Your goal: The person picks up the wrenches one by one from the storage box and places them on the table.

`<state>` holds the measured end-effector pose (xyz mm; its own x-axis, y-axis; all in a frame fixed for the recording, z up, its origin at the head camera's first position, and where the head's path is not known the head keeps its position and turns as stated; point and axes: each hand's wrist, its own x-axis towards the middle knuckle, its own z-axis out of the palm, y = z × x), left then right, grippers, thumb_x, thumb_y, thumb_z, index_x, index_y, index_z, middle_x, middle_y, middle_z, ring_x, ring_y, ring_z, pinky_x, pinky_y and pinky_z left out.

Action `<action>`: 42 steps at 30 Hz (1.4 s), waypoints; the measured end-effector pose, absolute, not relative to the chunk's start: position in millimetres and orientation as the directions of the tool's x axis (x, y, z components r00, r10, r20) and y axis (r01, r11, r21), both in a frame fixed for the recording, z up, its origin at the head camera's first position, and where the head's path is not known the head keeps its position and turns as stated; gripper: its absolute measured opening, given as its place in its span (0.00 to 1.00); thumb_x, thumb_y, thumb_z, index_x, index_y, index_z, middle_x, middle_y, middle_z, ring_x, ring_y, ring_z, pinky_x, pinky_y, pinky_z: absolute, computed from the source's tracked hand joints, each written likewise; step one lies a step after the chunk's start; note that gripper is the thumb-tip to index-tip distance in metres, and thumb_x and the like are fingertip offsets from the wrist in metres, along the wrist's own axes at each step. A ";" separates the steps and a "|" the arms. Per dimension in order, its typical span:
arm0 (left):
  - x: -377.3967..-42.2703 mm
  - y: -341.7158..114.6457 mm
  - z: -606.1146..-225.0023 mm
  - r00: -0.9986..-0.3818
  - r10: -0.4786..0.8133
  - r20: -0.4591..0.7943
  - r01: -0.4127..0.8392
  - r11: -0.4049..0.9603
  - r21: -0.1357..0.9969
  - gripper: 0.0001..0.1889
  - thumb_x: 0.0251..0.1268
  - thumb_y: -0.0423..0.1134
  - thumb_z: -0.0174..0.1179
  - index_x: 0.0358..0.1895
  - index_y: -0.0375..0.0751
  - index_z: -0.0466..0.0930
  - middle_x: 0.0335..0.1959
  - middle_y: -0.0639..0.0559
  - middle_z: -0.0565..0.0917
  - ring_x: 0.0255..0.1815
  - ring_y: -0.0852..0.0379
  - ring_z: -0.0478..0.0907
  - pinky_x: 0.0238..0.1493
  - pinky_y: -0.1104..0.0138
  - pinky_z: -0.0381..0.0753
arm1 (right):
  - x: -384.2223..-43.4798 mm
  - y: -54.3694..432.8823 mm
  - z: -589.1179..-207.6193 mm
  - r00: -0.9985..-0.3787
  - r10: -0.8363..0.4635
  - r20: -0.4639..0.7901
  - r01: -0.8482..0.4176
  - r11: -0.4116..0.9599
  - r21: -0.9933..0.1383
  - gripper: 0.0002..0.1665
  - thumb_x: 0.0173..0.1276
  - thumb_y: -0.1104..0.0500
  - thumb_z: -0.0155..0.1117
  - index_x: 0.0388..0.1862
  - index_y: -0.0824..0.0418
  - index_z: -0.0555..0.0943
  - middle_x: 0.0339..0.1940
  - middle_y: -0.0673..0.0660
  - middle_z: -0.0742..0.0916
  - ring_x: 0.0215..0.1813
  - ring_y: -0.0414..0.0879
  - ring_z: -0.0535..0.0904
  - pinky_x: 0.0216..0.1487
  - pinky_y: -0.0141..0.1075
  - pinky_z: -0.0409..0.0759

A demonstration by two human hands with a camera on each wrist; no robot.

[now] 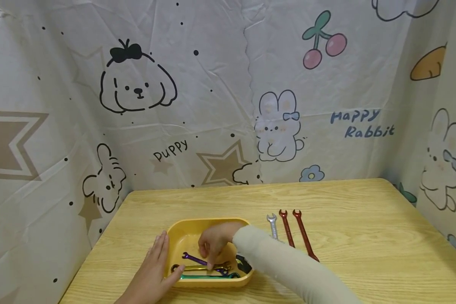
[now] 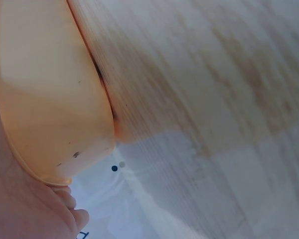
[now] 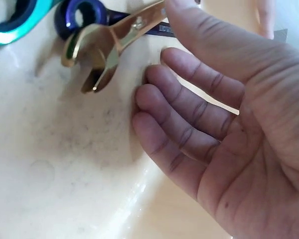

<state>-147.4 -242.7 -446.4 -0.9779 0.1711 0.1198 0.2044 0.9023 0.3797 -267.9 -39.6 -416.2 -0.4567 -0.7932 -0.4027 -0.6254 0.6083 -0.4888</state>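
In the head view, a yellow plastic basin (image 1: 209, 283) holds a purple wrench (image 1: 191, 257), a gold wrench (image 1: 194, 267) and a green wrench (image 1: 201, 277). My left hand (image 1: 150, 270) rests on the basin's left rim, fingers straight and thumb over the near corner. Inside the basin, my right hand (image 1: 214, 245) reaches down to the gold wrench. The right wrist view shows its thumb touching the gold wrench's shaft near the open-ended jaw, while the other fingers, loosely bent, stay apart from it. There the gold wrench lies across the purple one.
Right of the basin, a silver wrench (image 1: 272, 226) and two red wrenches (image 1: 286, 228) lie side by side on the wooden table (image 1: 365, 236), partly behind my sleeve. A dark object (image 1: 244, 264) sits at the basin's right end. Printed cloth (image 1: 213, 84) surrounds the table.
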 end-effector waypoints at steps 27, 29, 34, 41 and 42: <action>-149.0 -242.2 -446.0 -0.985 0.161 0.069 0.175 0.902 0.394 0.50 0.66 0.64 0.51 0.74 0.27 0.44 0.77 0.34 0.43 0.76 0.35 0.41 0.70 0.39 0.47 | -269.2 -38.8 -426.8 -0.514 -0.804 -0.299 -0.612 0.588 -0.528 0.05 0.59 0.65 0.71 0.25 0.59 0.85 0.19 0.41 0.80 0.22 0.32 0.70 0.25 0.23 0.71; -149.3 -241.9 -445.9 -0.986 0.158 0.061 0.169 0.903 0.395 0.50 0.66 0.64 0.51 0.74 0.27 0.43 0.77 0.35 0.43 0.76 0.36 0.41 0.70 0.39 0.47 | -268.9 -38.5 -426.5 -0.516 -0.799 -0.307 -0.602 0.594 -0.533 0.04 0.59 0.67 0.70 0.27 0.59 0.85 0.20 0.41 0.80 0.23 0.32 0.71 0.26 0.23 0.72; -149.5 -242.2 -445.7 -0.986 0.155 0.056 0.164 0.904 0.395 0.51 0.65 0.65 0.51 0.74 0.27 0.43 0.77 0.35 0.43 0.76 0.36 0.41 0.70 0.40 0.46 | -268.8 -37.9 -423.5 -0.529 -0.787 -0.318 -0.598 0.611 -0.519 0.04 0.59 0.68 0.70 0.29 0.60 0.86 0.22 0.42 0.80 0.25 0.32 0.71 0.28 0.23 0.73; -149.3 -241.8 -446.7 -0.983 0.159 0.087 0.180 0.904 0.387 0.50 0.65 0.64 0.52 0.74 0.26 0.45 0.76 0.34 0.45 0.76 0.35 0.42 0.70 0.39 0.47 | -272.9 -31.0 -412.3 -0.620 -0.740 -0.260 -0.582 0.656 -0.480 0.05 0.56 0.66 0.73 0.27 0.57 0.87 0.24 0.41 0.82 0.25 0.32 0.71 0.29 0.24 0.73; -149.4 -241.6 -446.6 -0.983 0.160 0.089 0.182 0.904 0.386 0.50 0.65 0.64 0.52 0.74 0.26 0.45 0.76 0.34 0.45 0.76 0.35 0.42 0.70 0.39 0.47 | -274.1 -28.9 -410.3 -0.628 -0.739 -0.246 -0.577 0.654 -0.490 0.05 0.55 0.66 0.73 0.26 0.57 0.86 0.23 0.41 0.82 0.24 0.33 0.71 0.28 0.24 0.73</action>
<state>-149.4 -241.6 -446.6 -0.9831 0.1603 0.0890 0.1823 0.9043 0.3859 -274.1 -28.9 -410.3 -0.6276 -0.7385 -0.2465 -0.5768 0.6537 -0.4899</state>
